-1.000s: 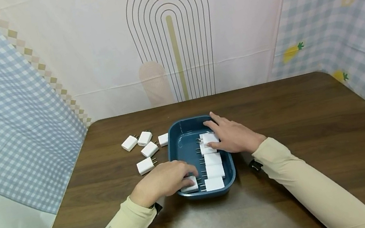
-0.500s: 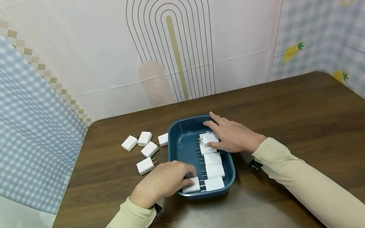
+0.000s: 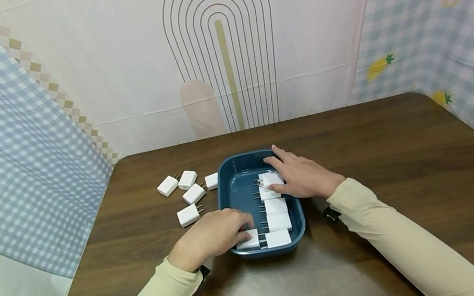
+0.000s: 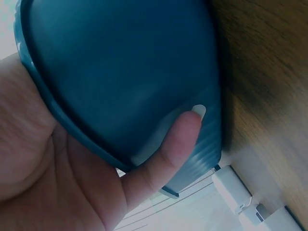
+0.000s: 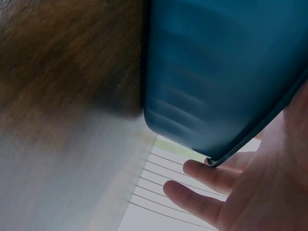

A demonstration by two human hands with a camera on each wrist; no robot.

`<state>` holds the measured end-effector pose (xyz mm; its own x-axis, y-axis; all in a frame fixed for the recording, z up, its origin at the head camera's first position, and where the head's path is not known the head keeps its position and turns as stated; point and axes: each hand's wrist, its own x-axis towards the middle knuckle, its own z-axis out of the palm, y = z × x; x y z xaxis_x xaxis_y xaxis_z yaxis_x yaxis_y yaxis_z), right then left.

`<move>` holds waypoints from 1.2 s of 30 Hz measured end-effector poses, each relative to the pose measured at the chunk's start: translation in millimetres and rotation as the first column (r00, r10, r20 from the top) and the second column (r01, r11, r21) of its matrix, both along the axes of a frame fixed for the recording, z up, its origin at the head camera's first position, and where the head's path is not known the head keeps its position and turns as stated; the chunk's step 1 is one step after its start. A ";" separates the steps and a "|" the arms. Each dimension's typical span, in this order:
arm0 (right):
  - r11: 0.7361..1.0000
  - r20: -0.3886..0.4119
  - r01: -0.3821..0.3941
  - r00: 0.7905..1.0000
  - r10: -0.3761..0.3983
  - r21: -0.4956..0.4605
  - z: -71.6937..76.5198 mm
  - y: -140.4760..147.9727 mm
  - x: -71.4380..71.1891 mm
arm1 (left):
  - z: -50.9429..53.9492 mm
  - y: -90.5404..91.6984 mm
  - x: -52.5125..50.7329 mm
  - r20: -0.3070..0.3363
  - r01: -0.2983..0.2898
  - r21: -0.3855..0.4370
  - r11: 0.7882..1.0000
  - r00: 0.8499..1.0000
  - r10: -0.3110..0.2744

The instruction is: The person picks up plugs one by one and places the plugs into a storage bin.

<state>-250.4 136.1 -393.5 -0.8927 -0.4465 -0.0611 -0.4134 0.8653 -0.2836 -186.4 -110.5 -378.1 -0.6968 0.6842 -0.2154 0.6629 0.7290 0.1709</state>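
A blue tray point(image 3: 235, 190) holds several white plug adapters, most in a column along its right side with prongs facing left. At the near left corner, my left hand point(image 3: 211, 233) holds a white adapter point(image 3: 247, 241) between thumb and fingers, its prongs close to those of the adapter point(image 3: 278, 238) opposite. My right hand point(image 3: 301, 174) lies over the tray's right rim, fingers spread, thumb at the upper adapter point(image 3: 272, 178). Both wrist views show the tray's outside point(image 4: 120, 57) point(image 5: 202, 72), with the left hand point(image 4: 82, 168) and right hand point(image 5: 260, 187) at its rim.
Left of the tray, several loose white adapters point(image 3: 189, 215) lie on the brown wooden table point(image 3: 370, 145); one point(image 3: 212, 181) is close to the tray's left wall. A patterned cloth point(image 3: 133, 71) hangs behind the table.
The adapter in my left hand has shifted slightly right, bringing its prongs closer to those of the adapter opposite. My right hand and the tray have stayed in place.
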 end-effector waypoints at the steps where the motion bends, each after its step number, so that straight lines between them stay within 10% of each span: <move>1: 1.000 0.002 0.000 1.000 0.000 -0.001 0.1 0.0 0.0 | -0.3 -0.1 0.3 -0.009 -0.003 -0.004 1.000 1.000 0.003; 16: 1.000 0.011 0.003 1.000 -0.003 0.001 0.5 -1.3 -0.1 | 12.9 -19.8 -8.7 -0.252 0.000 0.052 0.999 0.968 0.013; 25: 1.000 0.013 0.013 1.000 -0.014 0.010 1.6 -3.2 0.5 | 24.4 -42.8 -24.3 -0.455 -0.096 0.172 0.980 0.875 0.166; 36: 1.000 0.010 0.015 1.000 -0.015 0.013 2.2 -2.6 0.8 | 17.8 -61.8 -37.9 -0.383 -0.232 0.117 0.966 0.886 0.260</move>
<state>-249.7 133.5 -391.3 -0.8985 -0.4324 -0.0755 -0.3978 0.8749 -0.2760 -224.3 -172.3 -360.4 -0.8628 0.4828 0.1498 0.4867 0.8735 -0.0121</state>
